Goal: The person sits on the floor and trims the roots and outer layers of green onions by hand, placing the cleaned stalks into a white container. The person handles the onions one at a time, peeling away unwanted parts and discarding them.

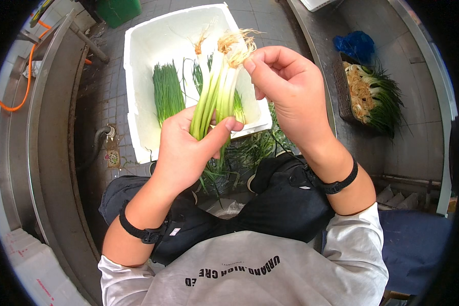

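Note:
My left hand (187,141) is wrapped around a small bunch of scallions (210,91), its thumb across the stalks. The white ends with tan, stringy roots (229,44) point up and away from me, while the green leaves hang below the hand. At the rightmost root end, the thumb and forefinger of my right hand (287,80) are pinched together on the roots. Beneath the bunch stands a white foam box (141,46). Inside it, a bundle of green scallion leaves (168,90) lies at the left, and more greens (238,107) are partly hidden behind the held stalks.
Loose green leaves (260,145) lie on the floor between my feet. On the steel counter (352,149) at right, a brown basket (344,91) holds rooted scallions (371,91) beside a blue plastic bag (354,46). A steel bench (57,114), an orange hose (28,76) and a drain pipe (99,135) are left.

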Motion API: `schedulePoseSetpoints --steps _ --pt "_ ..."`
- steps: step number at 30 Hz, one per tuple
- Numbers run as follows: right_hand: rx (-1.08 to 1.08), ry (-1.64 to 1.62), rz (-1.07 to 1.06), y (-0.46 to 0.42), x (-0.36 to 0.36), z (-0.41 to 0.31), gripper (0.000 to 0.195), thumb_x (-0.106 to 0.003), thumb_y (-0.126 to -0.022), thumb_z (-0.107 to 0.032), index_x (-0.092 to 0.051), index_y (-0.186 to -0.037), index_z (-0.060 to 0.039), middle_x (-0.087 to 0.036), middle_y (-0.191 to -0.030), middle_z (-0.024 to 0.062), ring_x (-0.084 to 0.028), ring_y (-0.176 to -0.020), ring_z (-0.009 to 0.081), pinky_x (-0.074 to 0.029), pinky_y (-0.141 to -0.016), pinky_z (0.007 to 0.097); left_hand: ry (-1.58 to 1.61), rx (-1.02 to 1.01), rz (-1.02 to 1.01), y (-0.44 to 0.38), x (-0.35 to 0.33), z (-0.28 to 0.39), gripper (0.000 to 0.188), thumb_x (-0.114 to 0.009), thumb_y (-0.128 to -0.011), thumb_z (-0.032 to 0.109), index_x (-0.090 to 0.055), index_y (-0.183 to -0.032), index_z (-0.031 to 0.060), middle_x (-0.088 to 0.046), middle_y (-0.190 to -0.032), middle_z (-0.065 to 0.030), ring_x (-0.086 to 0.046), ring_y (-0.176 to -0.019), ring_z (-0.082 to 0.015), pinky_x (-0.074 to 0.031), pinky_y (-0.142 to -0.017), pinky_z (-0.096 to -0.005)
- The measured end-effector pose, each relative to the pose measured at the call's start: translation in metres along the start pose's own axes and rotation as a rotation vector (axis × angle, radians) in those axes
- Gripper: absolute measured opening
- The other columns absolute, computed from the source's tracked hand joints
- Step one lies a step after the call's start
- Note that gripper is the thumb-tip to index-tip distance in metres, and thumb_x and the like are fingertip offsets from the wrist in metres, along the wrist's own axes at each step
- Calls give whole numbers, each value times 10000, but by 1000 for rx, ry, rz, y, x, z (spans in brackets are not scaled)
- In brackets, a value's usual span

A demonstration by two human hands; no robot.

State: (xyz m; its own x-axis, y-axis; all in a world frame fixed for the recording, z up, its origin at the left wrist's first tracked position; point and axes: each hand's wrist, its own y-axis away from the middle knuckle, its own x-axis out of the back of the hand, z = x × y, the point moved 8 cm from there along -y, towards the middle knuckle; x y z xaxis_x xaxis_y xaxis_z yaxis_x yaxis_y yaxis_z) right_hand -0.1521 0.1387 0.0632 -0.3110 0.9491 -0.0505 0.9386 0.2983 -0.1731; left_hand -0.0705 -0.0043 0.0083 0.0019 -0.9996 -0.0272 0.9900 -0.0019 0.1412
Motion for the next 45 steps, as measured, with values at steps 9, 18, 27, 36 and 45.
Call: schedulePoseSetpoints --steps 9,18,27,36,45 --pt "82 36 46 -2 10 -8 140 -711 -934 -100 -699 -958 38 -669 -809 -13 -570 -666 26 -468 -606 182 34 20 -28 0 -1 2 162 -671 -973 144 -722 -1046 8 -763 -931 -20 -527 -593 -16 -446 -531 -193" --pt "288 189 170 -14 48 -34 167 -750 -927 -135 -710 -960 24 -698 -832 11 -603 -679 47 -484 -617 189 99 33 -2 -3 6 -6 235 -645 -990 199 -675 -1061 -23 -744 -985 -111 -502 -547 -53 -401 -486 -206" --pt "212 792 198 -44 127 -7 159 -775 -868 -130 -689 -889 2 -611 -734 -34 -528 -682 46 -447 -620 213 436 131 18 -5 19 -9 332 -651 -995 284 -654 -1150 -10 -548 -777 14 -434 -571 -38 -359 -480 -189" --pt "-410 1186 -31 -42 167 63 356 -680 -774 -12 -686 -1129 25 -726 -906 190 -721 -700 219 -557 -690 352 457 131 26 -6 20 -10 341 -631 -1010 290 -638 -1171 -11 -592 -830 6 -444 -570 -24 -365 -476 -178" --pt "30 994 -197 -34 74 20 313 -706 -865 -76 -705 -1165 13 -749 -1030 151 -698 -1020 230 -533 -889 345 429 103 12 -10 17 -8 318 -638 -1005 296 -629 -1169 24 -690 -974 -27 -456 -563 -25 -378 -486 -172"
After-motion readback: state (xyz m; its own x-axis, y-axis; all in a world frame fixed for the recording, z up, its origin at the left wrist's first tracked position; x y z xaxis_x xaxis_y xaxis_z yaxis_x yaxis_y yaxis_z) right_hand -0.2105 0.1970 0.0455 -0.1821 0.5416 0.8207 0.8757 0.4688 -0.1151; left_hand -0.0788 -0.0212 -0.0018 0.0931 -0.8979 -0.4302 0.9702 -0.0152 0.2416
